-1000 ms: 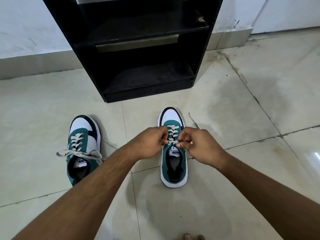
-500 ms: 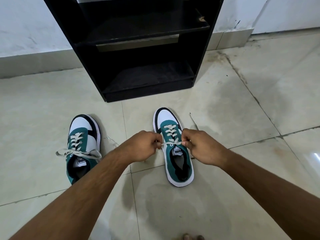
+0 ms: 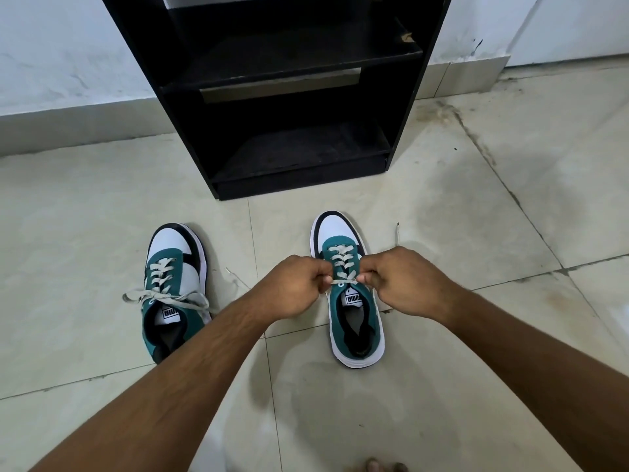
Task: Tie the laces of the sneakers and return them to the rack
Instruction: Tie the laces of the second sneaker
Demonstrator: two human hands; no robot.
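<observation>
Two green, white and black sneakers stand on the tiled floor, toes toward the black rack (image 3: 282, 107). The right sneaker (image 3: 354, 321) has pale laces (image 3: 343, 267) crossing its tongue. My left hand (image 3: 292, 287) and my right hand (image 3: 405, 284) each pinch a lace end on either side of its top eyelets, pulling the strand taut between them. One loose lace tip (image 3: 397, 233) lies on the floor past my right hand. The left sneaker (image 3: 172, 287) sits apart, its laces (image 3: 166, 298) spread in a bow across the tongue.
The rack's bottom shelf (image 3: 299, 155) and the shelf above it hold nothing. White walls with a pale skirting run behind the rack. Dark cracks cross the floor tiles (image 3: 476, 144) at the right. Toes (image 3: 374, 466) show at the bottom edge.
The right sneaker's heel has swung right and its toe left. Both hands drew apart from the middle, stretching the lace, then came a little closer together again.
</observation>
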